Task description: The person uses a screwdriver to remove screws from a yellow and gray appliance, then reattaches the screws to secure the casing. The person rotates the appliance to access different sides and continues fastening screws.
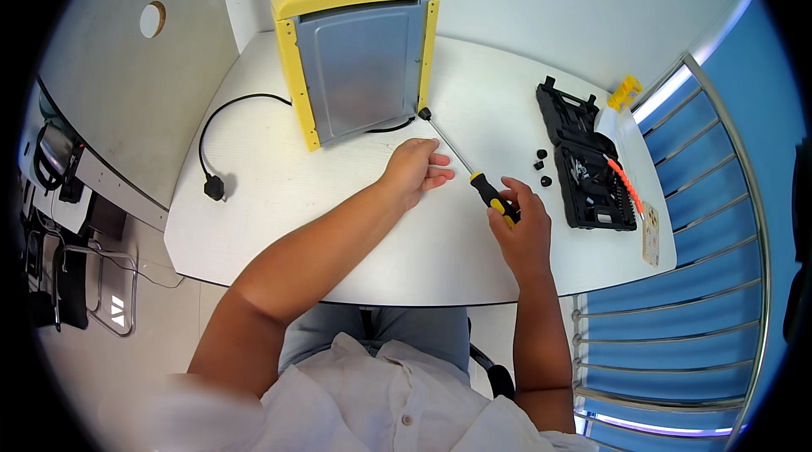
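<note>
A yellow-framed appliance [362,71] with a grey metal panel and black top handle stands upright at the back of the white table [355,274]. My right hand [523,213] grips the black-and-yellow handle of a long screwdriver [484,190]. Its shaft points away to the left, and the tip meets a black rubber foot [425,115] by the appliance's lower right corner. Whether that foot is fixed to the frame is unclear. Close to the shaft, my left hand [414,171] is turned sideways with loosely bent fingers apart, nothing visible in it.
An open black tool case [588,156] lies at the right, with an orange flexible shaft [624,181] across it and a patterned phone case [650,234] beside it. Three small black caps [539,164] sit left of it. The power cord's plug [215,187] rests at the left.
</note>
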`<state>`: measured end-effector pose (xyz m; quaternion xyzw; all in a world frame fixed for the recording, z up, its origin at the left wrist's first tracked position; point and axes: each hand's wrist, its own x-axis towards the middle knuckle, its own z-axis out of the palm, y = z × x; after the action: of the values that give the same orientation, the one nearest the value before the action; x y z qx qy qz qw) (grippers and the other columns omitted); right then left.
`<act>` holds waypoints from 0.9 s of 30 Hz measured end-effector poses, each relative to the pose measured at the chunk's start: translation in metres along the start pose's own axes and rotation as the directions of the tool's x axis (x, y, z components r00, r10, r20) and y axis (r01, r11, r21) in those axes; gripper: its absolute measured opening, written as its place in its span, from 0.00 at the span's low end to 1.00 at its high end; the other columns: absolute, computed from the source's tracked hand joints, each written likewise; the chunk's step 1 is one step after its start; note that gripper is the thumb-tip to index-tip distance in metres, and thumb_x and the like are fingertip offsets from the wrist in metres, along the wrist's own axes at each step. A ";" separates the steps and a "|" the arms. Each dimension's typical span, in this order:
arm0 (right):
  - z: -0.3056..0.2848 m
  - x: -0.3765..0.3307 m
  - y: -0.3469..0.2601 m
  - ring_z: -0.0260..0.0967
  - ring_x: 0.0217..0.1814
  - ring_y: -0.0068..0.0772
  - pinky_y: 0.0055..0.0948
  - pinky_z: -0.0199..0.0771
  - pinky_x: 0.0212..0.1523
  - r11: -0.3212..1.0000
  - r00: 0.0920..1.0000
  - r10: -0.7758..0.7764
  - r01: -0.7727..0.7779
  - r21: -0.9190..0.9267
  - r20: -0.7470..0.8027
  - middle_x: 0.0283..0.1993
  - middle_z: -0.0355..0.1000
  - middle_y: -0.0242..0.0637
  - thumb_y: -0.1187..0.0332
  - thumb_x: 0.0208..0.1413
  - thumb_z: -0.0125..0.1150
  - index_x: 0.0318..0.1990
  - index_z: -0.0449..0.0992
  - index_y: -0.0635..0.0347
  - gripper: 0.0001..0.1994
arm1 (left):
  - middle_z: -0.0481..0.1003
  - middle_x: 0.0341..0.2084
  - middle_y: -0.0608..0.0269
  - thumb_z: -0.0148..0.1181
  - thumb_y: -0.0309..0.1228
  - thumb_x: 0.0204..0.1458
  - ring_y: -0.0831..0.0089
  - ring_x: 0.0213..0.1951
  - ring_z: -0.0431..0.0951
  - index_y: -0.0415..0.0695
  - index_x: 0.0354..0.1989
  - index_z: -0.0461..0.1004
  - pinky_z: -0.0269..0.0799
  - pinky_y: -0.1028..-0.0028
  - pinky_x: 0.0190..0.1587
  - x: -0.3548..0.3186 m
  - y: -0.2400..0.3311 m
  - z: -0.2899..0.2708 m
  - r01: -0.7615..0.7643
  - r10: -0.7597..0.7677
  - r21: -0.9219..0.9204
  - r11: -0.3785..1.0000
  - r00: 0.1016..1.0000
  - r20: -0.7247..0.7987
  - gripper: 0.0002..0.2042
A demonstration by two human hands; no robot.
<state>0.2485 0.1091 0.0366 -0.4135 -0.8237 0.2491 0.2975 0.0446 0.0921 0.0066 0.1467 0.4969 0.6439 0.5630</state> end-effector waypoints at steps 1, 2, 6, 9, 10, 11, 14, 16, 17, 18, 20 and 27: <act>-0.001 0.001 0.001 0.68 0.41 0.39 0.34 0.71 0.43 0.998 0.999 -0.041 0.041 -0.052 -0.010 0.40 0.70 0.40 0.75 0.45 0.63 0.52 0.69 0.58 0.22 | 0.69 0.38 0.54 0.46 0.36 0.61 0.64 0.33 0.77 0.38 0.48 0.62 0.77 0.71 0.38 0.001 0.000 0.005 0.011 -0.012 -0.052 0.999 1.000 -0.027 0.15; -0.002 0.002 0.003 0.68 0.42 0.40 0.34 0.71 0.43 0.991 0.996 -0.083 0.080 -0.104 -0.019 0.41 0.70 0.40 0.75 0.45 0.63 0.52 0.69 0.57 0.23 | 0.69 0.38 0.53 0.46 0.37 0.61 0.63 0.34 0.78 0.38 0.48 0.61 0.78 0.69 0.39 0.001 0.001 0.009 0.020 -0.026 -0.105 0.994 0.998 -0.054 0.15; -0.005 0.008 0.001 0.69 0.45 0.41 0.36 0.71 0.44 0.984 0.988 -0.151 0.149 -0.101 -0.014 0.44 0.69 0.39 0.78 0.43 0.64 0.53 0.68 0.54 0.26 | 0.72 0.35 0.51 0.44 0.38 0.62 0.61 0.36 0.78 0.38 0.41 0.64 0.79 0.66 0.42 0.025 0.000 0.008 -0.080 0.054 -0.306 0.949 0.994 -0.093 0.13; -0.004 0.009 -0.001 0.70 0.47 0.41 0.35 0.71 0.45 0.960 0.969 -0.245 0.240 -0.144 -0.016 0.46 0.68 0.38 0.80 0.42 0.63 0.54 0.68 0.52 0.28 | 0.73 0.35 0.51 0.44 0.41 0.63 0.61 0.37 0.78 0.38 0.39 0.64 0.78 0.67 0.42 0.033 0.003 0.007 -0.099 0.068 -0.384 0.918 0.993 -0.094 0.15; -0.004 0.009 0.000 0.70 0.47 0.41 0.35 0.72 0.45 0.942 0.954 -0.298 0.290 -0.167 -0.022 0.46 0.68 0.38 0.80 0.42 0.63 0.54 0.68 0.52 0.28 | 0.73 0.34 0.52 0.43 0.42 0.63 0.62 0.37 0.78 0.39 0.38 0.64 0.78 0.67 0.42 0.035 0.005 0.008 -0.100 0.067 -0.401 0.910 0.993 -0.096 0.16; -0.004 0.008 0.002 0.70 0.46 0.41 0.35 0.72 0.44 0.936 0.949 -0.313 0.306 -0.172 -0.017 0.46 0.68 0.37 0.80 0.42 0.63 0.54 0.68 0.52 0.28 | 0.73 0.34 0.52 0.42 0.43 0.63 0.62 0.37 0.78 0.39 0.38 0.65 0.78 0.68 0.42 0.036 0.007 0.009 -0.102 0.066 -0.419 0.902 0.993 -0.098 0.16; -0.002 0.004 0.007 0.69 0.46 0.40 0.34 0.72 0.44 0.920 0.935 -0.355 0.346 -0.182 -0.017 0.45 0.68 0.37 0.79 0.42 0.64 0.54 0.69 0.52 0.27 | 0.74 0.32 0.54 0.41 0.42 0.64 0.64 0.37 0.78 0.39 0.36 0.66 0.78 0.69 0.41 0.049 0.005 0.006 -0.096 0.071 -0.407 0.908 0.995 -0.075 0.16; 0.001 -0.001 0.009 0.69 0.45 0.40 0.34 0.72 0.43 0.919 0.930 -0.366 0.356 -0.172 -0.030 0.45 0.68 0.37 0.79 0.42 0.64 0.53 0.70 0.52 0.27 | 0.74 0.33 0.55 0.40 0.41 0.65 0.66 0.37 0.79 0.40 0.36 0.66 0.78 0.70 0.40 0.050 0.004 0.006 -0.104 0.088 -0.385 0.917 0.994 -0.058 0.16; 0.002 -0.003 0.011 0.69 0.45 0.40 0.34 0.72 0.42 0.912 0.923 -0.381 0.367 -0.184 -0.045 0.45 0.68 0.37 0.79 0.42 0.64 0.53 0.71 0.53 0.26 | 0.75 0.33 0.56 0.39 0.40 0.65 0.66 0.37 0.79 0.40 0.35 0.67 0.78 0.70 0.40 0.050 0.003 0.006 -0.108 0.096 -0.374 0.921 0.994 -0.049 0.16; 0.003 -0.006 0.011 0.69 0.45 0.40 0.34 0.72 0.42 0.917 0.930 -0.365 0.351 -0.188 -0.046 0.45 0.68 0.37 0.78 0.42 0.64 0.53 0.71 0.53 0.26 | 0.75 0.32 0.58 0.39 0.40 0.65 0.67 0.36 0.79 0.42 0.36 0.67 0.77 0.71 0.40 0.047 0.002 0.007 -0.104 0.095 -0.362 0.926 0.995 -0.043 0.15; 0.002 -0.013 0.013 0.69 0.45 0.40 0.34 0.72 0.42 0.927 0.942 -0.333 0.318 -0.197 -0.047 0.45 0.68 0.38 0.78 0.42 0.64 0.53 0.71 0.54 0.26 | 0.75 0.31 0.60 0.39 0.41 0.65 0.69 0.35 0.79 0.44 0.36 0.66 0.75 0.73 0.39 0.042 -0.001 0.010 -0.095 0.090 -0.338 0.936 0.995 -0.030 0.14; -0.005 -0.041 0.022 0.69 0.47 0.43 0.33 0.72 0.45 0.950 0.938 -0.303 0.282 -0.133 -0.170 0.46 0.69 0.43 0.79 0.42 0.63 0.52 0.70 0.58 0.25 | 0.74 0.37 0.64 0.36 0.40 0.65 0.76 0.38 0.75 0.46 0.43 0.67 0.72 0.75 0.42 0.012 -0.005 0.029 -0.119 0.139 -0.199 0.973 0.986 0.089 0.14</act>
<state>0.2839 0.0878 0.0142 -0.3233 -0.8562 0.1176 0.3854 0.0654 0.1154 0.0121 0.1562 0.3920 0.7159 0.5564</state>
